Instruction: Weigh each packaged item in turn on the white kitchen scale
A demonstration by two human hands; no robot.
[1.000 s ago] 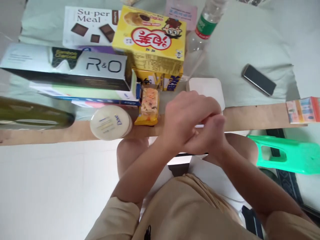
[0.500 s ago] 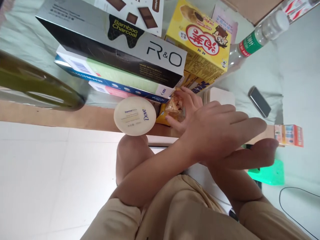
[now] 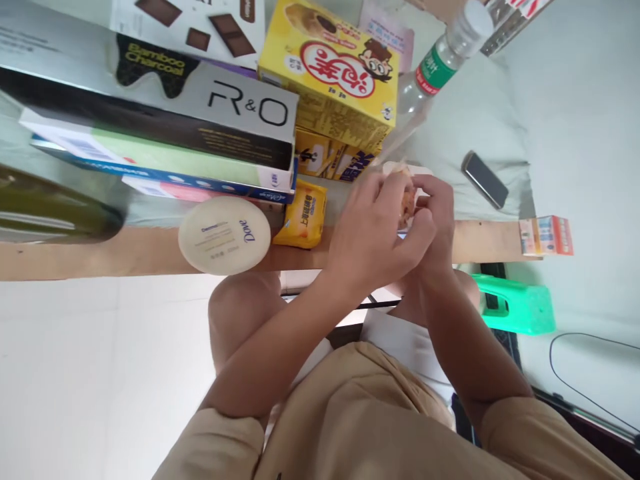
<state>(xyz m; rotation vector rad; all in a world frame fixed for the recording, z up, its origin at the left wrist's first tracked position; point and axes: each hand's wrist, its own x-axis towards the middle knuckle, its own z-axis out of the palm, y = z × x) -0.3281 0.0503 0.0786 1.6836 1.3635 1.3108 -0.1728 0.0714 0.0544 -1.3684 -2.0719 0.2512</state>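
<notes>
Between my two hands is a small snack [image 3: 407,205] in a clear wrapper, brown and crumbly, mostly covered by fingers. My left hand [image 3: 377,227] is closed on it from the left, thumb and fingers curled round. On the other side my right hand [image 3: 436,207] grips it too, fingers bent. Left of the hands, a yellow-orange packet [image 3: 304,217] lies at the table edge, touched by neither hand. Beside it stands a round cream-coloured Dove tub [image 3: 225,235], lid up.
Boxes crowd the left and back: a silver-black toothpaste box [image 3: 240,110], a yellow snack box [image 3: 330,73] and a chocolate-pictured box [image 3: 200,27]. A clear bottle [image 3: 435,70] stands behind. A phone [image 3: 484,180], small carton [image 3: 547,235] and green stool [image 3: 525,307] are rightward.
My right hand has carried the snack away from beside the yellow-orange packet, rightward. My left hand, earlier spread above, has closed on the snack too. The view has shifted right.
</notes>
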